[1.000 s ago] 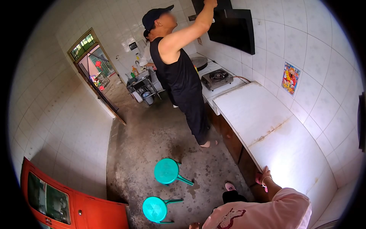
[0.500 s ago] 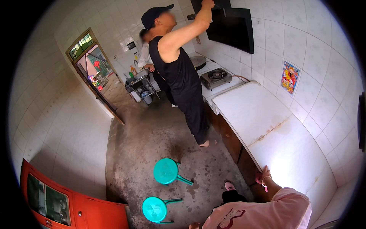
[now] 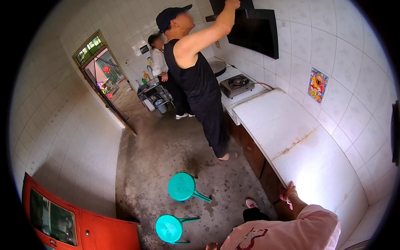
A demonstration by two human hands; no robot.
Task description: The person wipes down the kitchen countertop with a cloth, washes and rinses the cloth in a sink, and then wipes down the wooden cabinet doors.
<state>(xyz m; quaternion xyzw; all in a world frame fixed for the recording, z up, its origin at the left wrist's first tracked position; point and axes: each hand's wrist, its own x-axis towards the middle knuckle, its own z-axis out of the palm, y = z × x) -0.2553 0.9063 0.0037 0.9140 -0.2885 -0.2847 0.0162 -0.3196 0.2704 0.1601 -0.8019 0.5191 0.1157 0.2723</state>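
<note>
My right hand (image 3: pixel 288 193), with a light bracelet at the wrist, grips the front edge of the white countertop (image 3: pixel 291 121). One digit lies on top while the others curl at the edge. At the bottom of the view, a small part of what looks like my left hand (image 3: pixel 211 246) shows beside my pink shirt (image 3: pixel 283 231); its fingers cannot be made out. Two green stools (image 3: pixel 181 186) stand on the floor to the left. Further along the counter, a person in black (image 3: pixel 193 79) reaches up beside a dark range hood (image 3: pixel 253 33).
A gas stove (image 3: pixel 236 85) sits on the far counter. Behind the person in black, another person in a white top (image 3: pixel 158 62) stands near a sink (image 3: pixel 152 89). An orange cabinet (image 3: pixel 108 233) is at lower left, and an open doorway (image 3: pixel 104 75) at back left.
The person in the white top has shifted left and shows more from behind the person in black. My right hand stays on the countertop edge.
</note>
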